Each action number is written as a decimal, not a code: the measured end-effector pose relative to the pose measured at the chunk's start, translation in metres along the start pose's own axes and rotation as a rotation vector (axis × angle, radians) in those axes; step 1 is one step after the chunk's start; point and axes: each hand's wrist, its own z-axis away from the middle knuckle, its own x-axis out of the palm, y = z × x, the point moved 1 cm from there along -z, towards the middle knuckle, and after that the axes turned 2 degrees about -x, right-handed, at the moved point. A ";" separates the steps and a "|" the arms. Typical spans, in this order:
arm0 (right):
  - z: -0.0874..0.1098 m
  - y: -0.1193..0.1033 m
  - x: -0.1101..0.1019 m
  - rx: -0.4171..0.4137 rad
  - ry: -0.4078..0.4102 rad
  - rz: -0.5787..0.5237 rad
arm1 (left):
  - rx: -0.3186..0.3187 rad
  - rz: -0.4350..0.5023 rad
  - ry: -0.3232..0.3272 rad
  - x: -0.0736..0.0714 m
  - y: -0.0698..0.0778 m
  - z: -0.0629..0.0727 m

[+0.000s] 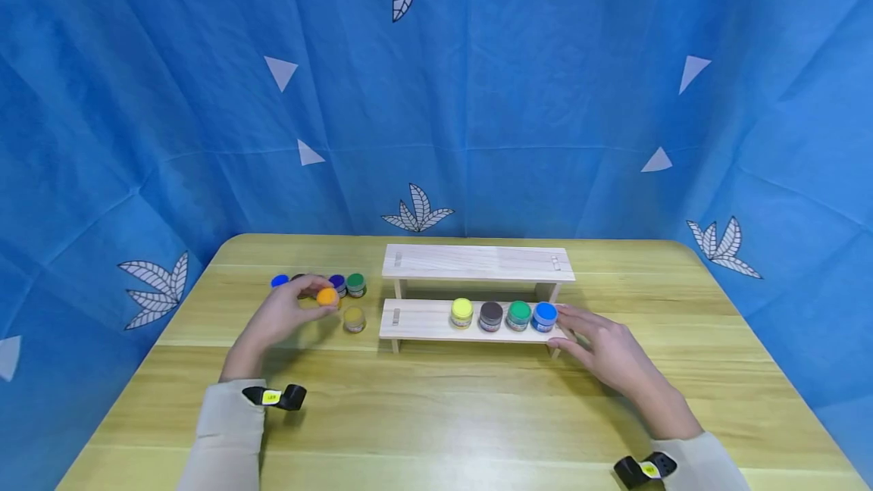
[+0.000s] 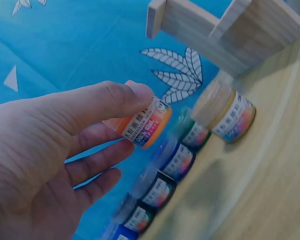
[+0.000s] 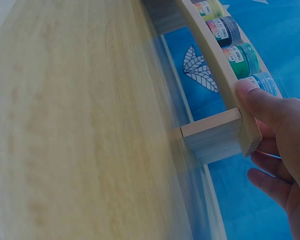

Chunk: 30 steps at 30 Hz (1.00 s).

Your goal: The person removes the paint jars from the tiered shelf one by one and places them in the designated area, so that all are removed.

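My left hand [image 1: 283, 317] pinches a small orange-lidded paint jar [image 2: 145, 122] between thumb and fingers, in front of the row of jars at the left. Beside it on the table stands an ochre paint jar [image 1: 354, 319]. At the right end of the lower tier of a two-tier wooden rack [image 1: 423, 318], my right hand [image 1: 614, 353] grips the board, thumb in front and fingers behind. The thumb tip overlaps the blue paint jar [image 3: 262, 82] there. In line left of it stand green [image 1: 518, 315], dark brown [image 1: 490, 316] and yellow [image 1: 461, 312] paint jars.
Behind my left hand is a row with blue [image 1: 280, 280], purple [image 1: 337, 284] and green [image 1: 356, 284] paint jars, plus dark ones partly hidden. The rack's upper board [image 1: 477, 262] rises behind the lower one. A blue patterned cloth [image 1: 511, 97] hangs behind the wooden table [image 1: 436, 415].
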 end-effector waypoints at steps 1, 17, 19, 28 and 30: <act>0.000 0.000 0.000 -0.004 0.001 0.000 | -0.007 0.006 -0.004 0.000 -0.003 0.000; 0.000 -0.002 -0.002 0.005 -0.005 0.002 | -0.031 0.050 -0.098 0.015 -0.024 -0.003; 0.000 -0.002 -0.001 0.004 -0.004 0.003 | -0.031 0.043 -0.102 0.016 -0.024 -0.003; 0.000 0.000 0.000 0.005 -0.005 0.006 | -0.027 0.027 -0.108 0.020 -0.026 -0.005; 0.000 0.000 0.000 0.004 -0.003 0.005 | -0.021 0.030 -0.111 0.021 -0.026 -0.005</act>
